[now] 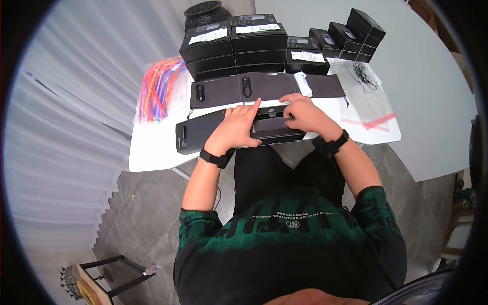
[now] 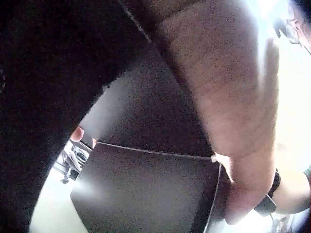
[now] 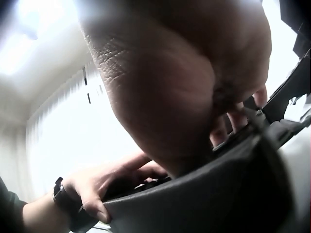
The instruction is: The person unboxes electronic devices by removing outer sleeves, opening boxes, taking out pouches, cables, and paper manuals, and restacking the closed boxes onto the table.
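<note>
In the head view, a long black box (image 1: 278,137) lies at the table's near edge, its interior and a dark insert (image 1: 269,124) showing. My left hand (image 1: 234,127) grips it across the left end, thumb on the near wall and fingers at the far edge. My right hand (image 1: 307,117) bends into the right end, thumb inside; the palm hides part of its contact, and I cannot tell whether it pinches anything. A dark panel (image 1: 201,132) extends left from under my left hand. In the right wrist view, the left thumb (image 3: 97,208) presses the box rim.
Dark grey pouches (image 1: 274,87) lie in a row beyond the box, with coiled black cables (image 1: 247,87) and a white item (image 1: 302,84) on top. Stacked black boxes (image 1: 208,51) stand behind. Colourful strips (image 1: 158,91) lie left; clear bags (image 1: 363,114) and thin cords (image 1: 363,76) lie right.
</note>
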A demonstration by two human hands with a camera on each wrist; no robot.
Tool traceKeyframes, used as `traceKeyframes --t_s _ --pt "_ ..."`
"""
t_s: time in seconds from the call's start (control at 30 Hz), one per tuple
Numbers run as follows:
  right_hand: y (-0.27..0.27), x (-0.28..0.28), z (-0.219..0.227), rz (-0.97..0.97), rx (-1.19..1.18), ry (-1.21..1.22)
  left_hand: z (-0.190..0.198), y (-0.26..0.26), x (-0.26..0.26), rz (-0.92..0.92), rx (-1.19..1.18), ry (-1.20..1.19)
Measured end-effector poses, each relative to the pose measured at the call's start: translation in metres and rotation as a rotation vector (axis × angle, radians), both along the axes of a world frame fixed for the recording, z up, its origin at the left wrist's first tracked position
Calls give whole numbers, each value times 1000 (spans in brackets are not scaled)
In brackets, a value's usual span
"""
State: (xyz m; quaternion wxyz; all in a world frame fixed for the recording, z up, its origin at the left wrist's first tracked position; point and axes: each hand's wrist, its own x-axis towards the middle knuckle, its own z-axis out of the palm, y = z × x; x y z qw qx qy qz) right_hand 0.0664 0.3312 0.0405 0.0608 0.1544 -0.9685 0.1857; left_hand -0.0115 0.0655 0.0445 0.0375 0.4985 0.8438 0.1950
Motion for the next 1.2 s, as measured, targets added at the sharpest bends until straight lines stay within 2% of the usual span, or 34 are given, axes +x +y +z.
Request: traceKeyframes --t_s 0.03,0.07,0.13,0.17,0.2,0.23,0.27,0.3,0.37,0.47,0.53,0.57,0.6,0.63,0.67,0.73,0.77,0.8,0.83,0.87,0.93,0.97,1.0,1.03,1.07,1.13,1.2 --pt "10 4 8 49 -99 3 0 0 0 -4 -5 -5" --pt "14 10 16 50 -94 3 -1 -1 1 -4 0 -5" --pt "20 23 25 -52 -340 105 -4 -2 2 -21 88 188" --pt "23 27 25 -61 -511 119 1 0 5 -24 90 189" --pt "23 31 33 -65 -510 124 10 2 10 -34 279 166" --pt "24 38 43 -141 -649 -39 21 5 13 -46 466 139" --pt "23 44 48 -218 -787 -206 29 8 17 -52 465 137" --pt "21 47 45 -169 -908 -250 37 10 21 -126 456 169" --pt "14 52 42 -133 -982 -248 54 18 39 -210 457 150" --pt "1 63 46 -98 -1102 -292 49 25 47 -229 429 89" --pt "-14 74 56 -80 -1399 -322 45 27 57 -188 483 145" --pt "-21 77 54 -81 -1403 -322 45 28 66 -47 563 -77" --pt "-28 81 50 -57 -1361 -208 44 28 72 97 636 -300" --pt "-31 83 47 -34 -1317 -97 37 27 74 101 690 -404" --pt "-30 84 43 -35 -1323 -101 28 29 76 105 684 -407" --pt "-28 86 37 -53 -1558 -279 12 34 83 42 1090 -1153" --pt "-32 89 37 -53 -1564 -282 12 32 86 68 1121 -1285" --pt "-39 93 40 -18 -1758 -392 14 31 92 72 1118 -1283" --pt "-43 96 42 18 -1949 -506 15 31 98 95 1197 -1408" --pt "-45 97 36 18 -1950 -508 16 30 103 117 1276 -1535" --pt "-46 97 20 -24 -1753 -545 -2 25 103 99 1241 -1509" --pt "-45 98 23 -27 -1752 -549 -8 20 103 9 1236 -1564" --pt "-42 97 29 -45 -1633 -514 -12 15 104 -83 1231 -1617" --pt "-38 96 35 -61 -1513 -478 -16 13 107 -83 1236 -1616" --pt "-33 94 41 -60 -1508 -482 -14 12 112 -64 1249 -1700" --pt "-24 92 57 -3 -1268 -388 -9 8 120 -48 1268 -1784" --pt "-23 96 78 6 -1283 -379 -6 2 125 100 1266 -1777"
